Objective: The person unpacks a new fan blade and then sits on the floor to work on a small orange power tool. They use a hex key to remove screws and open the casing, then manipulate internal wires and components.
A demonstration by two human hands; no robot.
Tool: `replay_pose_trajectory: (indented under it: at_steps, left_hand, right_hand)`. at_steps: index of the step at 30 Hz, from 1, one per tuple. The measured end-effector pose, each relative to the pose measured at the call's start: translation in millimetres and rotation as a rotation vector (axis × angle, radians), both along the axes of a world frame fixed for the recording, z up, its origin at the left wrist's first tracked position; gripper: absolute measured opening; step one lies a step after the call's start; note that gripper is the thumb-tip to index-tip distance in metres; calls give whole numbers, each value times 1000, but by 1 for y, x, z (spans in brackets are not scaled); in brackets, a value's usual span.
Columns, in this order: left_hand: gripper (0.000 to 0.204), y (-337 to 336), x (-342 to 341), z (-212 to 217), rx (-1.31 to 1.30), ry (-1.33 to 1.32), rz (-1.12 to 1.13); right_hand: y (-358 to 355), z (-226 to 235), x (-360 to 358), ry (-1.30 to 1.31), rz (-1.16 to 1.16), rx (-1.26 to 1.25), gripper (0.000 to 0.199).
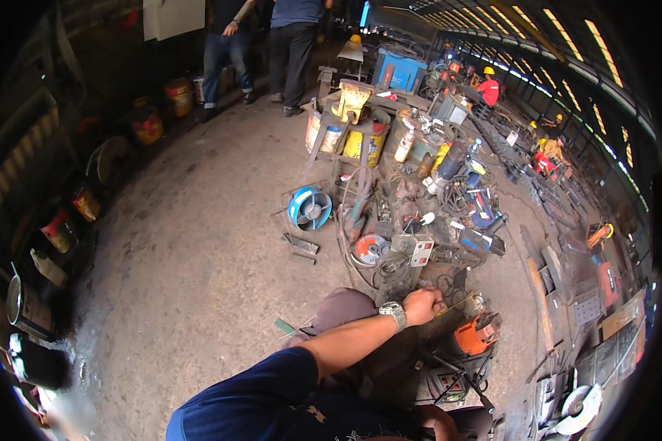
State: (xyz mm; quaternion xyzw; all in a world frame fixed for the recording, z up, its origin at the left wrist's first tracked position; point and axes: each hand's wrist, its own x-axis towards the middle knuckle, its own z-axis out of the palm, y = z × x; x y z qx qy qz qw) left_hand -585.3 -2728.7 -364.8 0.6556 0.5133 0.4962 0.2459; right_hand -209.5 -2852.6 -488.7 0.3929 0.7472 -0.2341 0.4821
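Observation:
My left hand (423,306) reaches out over the cluttered floor, a metal-banded watch (394,314) on its wrist. Its fingers are curled closed beside a thin yellowish strip (459,300); what they hold, if anything, is too small to make out. An orange power tool (477,335) stands just nearer and to the right of this hand. Beyond the hand lie a grey box with red sockets (421,251), a coiled black cable (392,269) and an orange disc (371,250). Some bare skin of my right arm (440,422) shows at the lower edge; my right hand is out of sight.
A blue round fan (310,209) and short metal pieces (300,244) lie on the concrete floor. Farther off stands a yellow vise (353,101) near buckets and tools. Two people (293,59) stand at the back; workers in helmets are at right. Paint cans (58,231) line the left.

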Motion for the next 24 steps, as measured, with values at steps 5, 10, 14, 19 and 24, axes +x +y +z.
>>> replay_pose_trajectory:
  at_steps: [5, 10, 14, 19, 24]
  left_hand:
    - [11, 6, -5, -14, 15, 106, -60]
    - [11, 6, -4, -23, 43, 145, -76]
    - [11, 6, -9, -19, 53, 136, -67]
    - [10, 5, -15, -17, 56, 130, -75]
    - [10, 0, -13, -14, 67, 151, -76]
  right_hand:
    - [24, 5, -6, -49, -30, 65, 43]
    - [38, 12, -10, -86, -91, 119, 42]
    - [32, 13, -10, -108, -141, 140, 42]
    - [32, 19, -15, -118, -187, 159, 41]
    - [19, 37, -23, -101, -291, 189, 40]
